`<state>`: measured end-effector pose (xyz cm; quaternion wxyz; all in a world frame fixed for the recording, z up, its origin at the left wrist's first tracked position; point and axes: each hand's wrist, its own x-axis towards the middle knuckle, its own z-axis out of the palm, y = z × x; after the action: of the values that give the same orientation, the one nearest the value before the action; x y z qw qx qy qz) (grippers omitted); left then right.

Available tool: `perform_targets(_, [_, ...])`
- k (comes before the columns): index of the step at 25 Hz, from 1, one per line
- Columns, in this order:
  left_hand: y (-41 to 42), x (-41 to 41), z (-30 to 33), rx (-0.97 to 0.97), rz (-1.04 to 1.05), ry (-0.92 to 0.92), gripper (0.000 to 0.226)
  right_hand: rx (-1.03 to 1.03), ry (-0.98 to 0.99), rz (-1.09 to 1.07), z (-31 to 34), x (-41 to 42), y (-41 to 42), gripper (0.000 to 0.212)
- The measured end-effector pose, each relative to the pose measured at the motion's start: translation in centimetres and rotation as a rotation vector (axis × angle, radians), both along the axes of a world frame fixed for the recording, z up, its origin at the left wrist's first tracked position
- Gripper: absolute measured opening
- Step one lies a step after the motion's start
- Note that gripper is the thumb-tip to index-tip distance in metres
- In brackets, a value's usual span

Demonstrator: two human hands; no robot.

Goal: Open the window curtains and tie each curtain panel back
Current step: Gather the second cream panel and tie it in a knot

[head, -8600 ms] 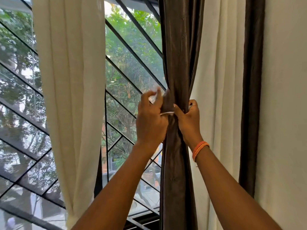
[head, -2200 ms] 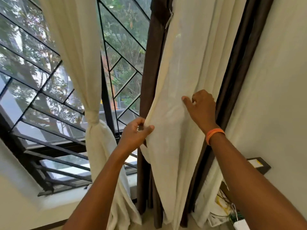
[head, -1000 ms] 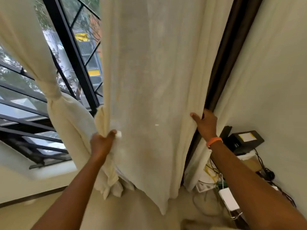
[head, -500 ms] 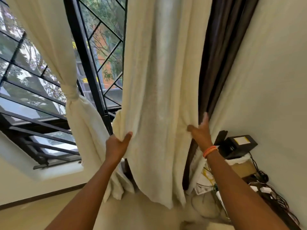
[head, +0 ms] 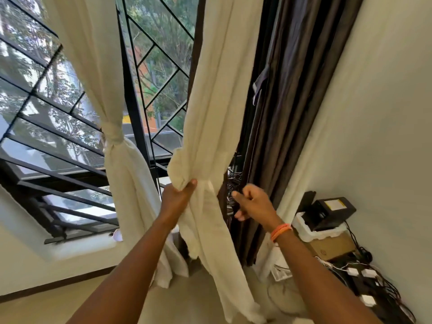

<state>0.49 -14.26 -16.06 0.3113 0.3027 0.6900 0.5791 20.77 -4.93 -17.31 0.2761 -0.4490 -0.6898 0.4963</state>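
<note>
Fingers of the left hand (head: 178,195) clench a bunched fold of the cream curtain panel (head: 217,118), which hangs loose in front of the window grille (head: 161,73), while the right hand (head: 251,203), an orange wristband (head: 280,231) behind it, curls just beside the cloth with nothing in it. Left of them a second cream panel (head: 117,146) is already knotted back; right of them hangs a dark brown curtain (head: 289,90). By the wall, a black box (head: 332,210) bears a yellow label too blurred to read, above tangled cables (head: 364,277).
</note>
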Motion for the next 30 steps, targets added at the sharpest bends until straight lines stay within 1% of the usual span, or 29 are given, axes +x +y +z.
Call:
perform_targets(2, [-0.5, -0.8, 0.0, -0.023, -0.092, -0.081, 0.058, 0.108, -0.06, -0.057, 0.7, 1.3, 1.3, 0.031])
perform_targets(3, [-0.7, -0.5, 0.1, -0.031, -0.164, -0.106, 0.055, 0.1, -0.037, -0.038, 1.0, 0.9, 1.4, 0.028])
perform_targets(5, [-0.8, 0.6, -0.1, -0.043, -0.282, -0.148, 0.048, 0.042, 0.077, 0.086, 1.2, -1.4, 0.8, 0.029])
perform_targets(6, [-0.8, 1.0, -0.3, -0.042, -0.311, -0.155, 0.046, 0.11, 0.103, 0.131, 1.2, -2.7, 0.1, 0.03])
perform_targets(7, [-0.9, 1.2, -0.6, -0.035, -0.319, -0.156, 0.047, 0.201, 0.117, 0.126, 0.9, -3.8, -0.5, 0.026])
perform_targets(8, [-1.2, 1.3, -0.8, -0.017, -0.318, -0.149, 0.052, 0.273, 0.139, 0.073, 0.5, -4.6, -0.8, 0.019])
perform_targets(9, [-1.2, 1.2, -1.0, -0.01, -0.311, -0.133, 0.063, 0.327, 0.159, 0.004, 0.1, -4.9, -1.1, 0.011])
perform_targets(10, [-1.3, 1.2, -1.1, -0.021, -0.308, -0.099, 0.071, 0.365, 0.164, -0.041, -0.3, -4.9, -1.3, 0.008])
perform_targets(11, [-1.2, 1.4, -1.2, -0.034, -0.308, -0.042, 0.071, 0.408, 0.148, -0.055, -0.2, -4.8, -1.6, 0.01])
perform_targets(13, [-0.9, 2.4, -1.1, -0.028, -0.272, 0.102, 0.051, 0.5, 0.064, -0.012, -0.2, -4.1, -1.9, 0.015])
perform_targets(14, [-0.6, 2.7, -1.0, -0.011, -0.216, 0.149, 0.045, 0.538, 0.024, 0.005, 0.0, -3.3, -1.8, 0.018])
perform_targets(15, [-0.4, 2.8, -1.0, 0.005, -0.152, 0.161, 0.044, 0.57, -0.017, -0.02, 0.3, -2.0, -1.3, 0.024])
perform_targets(16, [-0.3, 2.5, -1.0, 0.019, -0.087, 0.146, 0.046, 0.578, -0.04, -0.099, 0.8, -0.3, -0.6, 0.029])
perform_targets(17, [-0.4, 1.8, -1.0, 0.03, -0.02, 0.12, 0.045, 0.533, -0.037, -0.237, 1.6, 2.1, 0.4, 0.031])
perform_targets(19, [-0.5, 0.1, -1.2, 0.028, 0.128, 0.099, 0.039, 0.386, -0.023, -0.598, 2.1, 8.4, 3.2, 0.033])
perform_targets(20, [-0.5, -0.8, -1.1, 0.023, 0.198, 0.086, 0.035, 0.345, -0.033, -0.758, 2.1, 11.7, 4.3, 0.037])
perform_targets(21, [-0.5, -1.4, -1.0, 0.016, 0.257, 0.073, 0.031, 0.333, -0.047, -0.869, 1.8, 14.4, 5.0, 0.04])
perform_targets(22, [-0.3, -1.8, -1.0, 0.006, 0.294, 0.073, 0.029, 0.343, -0.062, -0.938, 1.5, 16.4, 5.4, 0.042])
perform_targets(24, [0.0, -1.9, -1.0, -0.029, 0.307, 0.118, 0.032, 0.381, -0.112, -0.991, 1.1, 17.7, 5.0, 0.04])
perform_targets(25, [0.1, -1.6, -1.0, -0.047, 0.293, 0.149, 0.034, 0.402, -0.131, -0.981, 0.9, 17.3, 4.1, 0.039])
perform_targets(26, [0.2, -1.2, -1.1, -0.057, 0.276, 0.174, 0.036, 0.411, -0.123, -0.918, 0.4, 16.3, 3.2, 0.038])
perform_targets(28, [0.2, -0.1, -1.5, -0.066, 0.206, 0.243, 0.037, 0.42, -0.163, -0.661, -0.9, 13.4, 0.7, 0.036])
perform_targets(30, [-0.4, 0.5, -1.7, -0.046, 0.121, 0.36, 0.034, 0.418, -0.218, -0.414, -1.8, 11.8, -1.1, 0.042])
